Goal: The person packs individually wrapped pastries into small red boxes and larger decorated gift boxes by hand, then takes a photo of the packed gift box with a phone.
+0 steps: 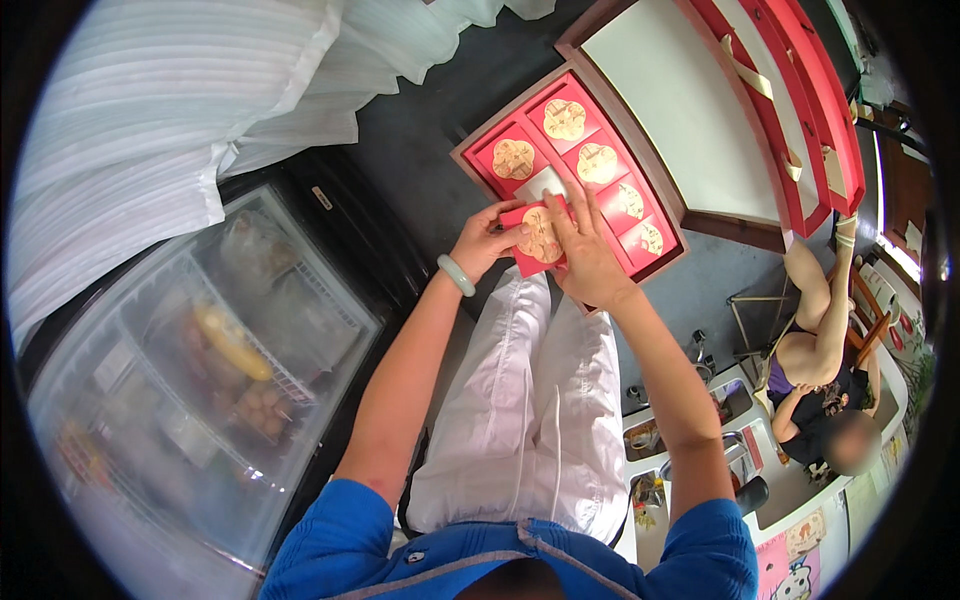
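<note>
Between my two hands is a small red box [531, 264] with a gold flower-shaped decoration on top. My left hand [487, 238] grips its left side, thumb on the lid; a pale green bangle [456, 275] circles that wrist. My right hand [589, 251] holds the right side, fingers spread over the top. Beyond them lies a gift box [517, 122] with a brown rim and red compartments, holding several red boxes with gold decorations, such as one at the upper left [513, 159]. A whitish square surface [541, 182] shows in the compartment just beyond my fingers.
The gift box's open lid [675, 97] has a pale lining. Red bags [814, 112] with ribbon handles stand beyond it. A glass-topped chest freezer [225, 360] with bagged items is at left, under a white curtain [172, 112]. Another person [814, 405] sits at right beside a white counter.
</note>
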`<state>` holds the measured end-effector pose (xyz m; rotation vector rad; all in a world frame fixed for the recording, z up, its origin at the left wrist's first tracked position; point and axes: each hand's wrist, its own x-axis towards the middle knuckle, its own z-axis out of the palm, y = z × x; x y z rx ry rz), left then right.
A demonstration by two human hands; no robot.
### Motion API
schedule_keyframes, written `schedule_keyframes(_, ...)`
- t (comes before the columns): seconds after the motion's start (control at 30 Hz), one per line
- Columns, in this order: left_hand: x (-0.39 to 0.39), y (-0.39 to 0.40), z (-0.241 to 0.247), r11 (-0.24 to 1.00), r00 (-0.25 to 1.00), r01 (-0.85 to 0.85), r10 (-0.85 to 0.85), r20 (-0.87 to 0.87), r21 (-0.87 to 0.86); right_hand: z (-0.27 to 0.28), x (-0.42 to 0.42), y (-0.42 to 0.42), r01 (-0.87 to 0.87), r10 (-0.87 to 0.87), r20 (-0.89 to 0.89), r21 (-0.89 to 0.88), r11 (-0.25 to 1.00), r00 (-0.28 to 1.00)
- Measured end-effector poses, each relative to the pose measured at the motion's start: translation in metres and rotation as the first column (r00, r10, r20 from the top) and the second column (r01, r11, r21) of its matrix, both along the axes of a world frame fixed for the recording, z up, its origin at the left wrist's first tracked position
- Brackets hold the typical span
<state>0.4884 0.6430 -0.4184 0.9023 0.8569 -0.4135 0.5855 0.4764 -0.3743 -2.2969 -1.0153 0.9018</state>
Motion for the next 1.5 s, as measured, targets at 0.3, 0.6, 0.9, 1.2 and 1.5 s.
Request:
schedule_keyframes(0.3,-0.018,-0.087,-0.015,0.837,0.907,-0.419,0.366,0.21,0.351,-0.036,-0.035,0.028,0.634,-0.651,-0.25,-0.154,0.758,0.717)
schedule_keyframes(0.6,-0.029,-0.095,-0.036,0.828,0.917,-0.398,0.346,0.198,0.395,-0.035,-0.026,0.029,0.54,-0.562,-0.207,-0.156,0.827,0.801)
schedule_keyframes(0.9,-0.033,-0.072,-0.031,0.974,0.974,-0.206,0.196,0.112,0.09,-0.048,-0.009,0.027,0.451,-0.474,-0.11,-0.18,0.874,0.874)
schedule_keyframes(1.2,-0.024,-0.042,-0.035,0.84,0.996,0.02,0.032,-0.087,0.543,-0.081,-0.001,0.032,0.371,-0.371,0.01,-0.045,0.928,0.929)
schedule_keyframes(1.5,0.004,-0.007,-0.05,0.545,0.961,0.253,-0.234,-0.144,0.8,-0.097,-0.02,0.029,0.304,-0.304,0.217,0.037,0.952,0.928)
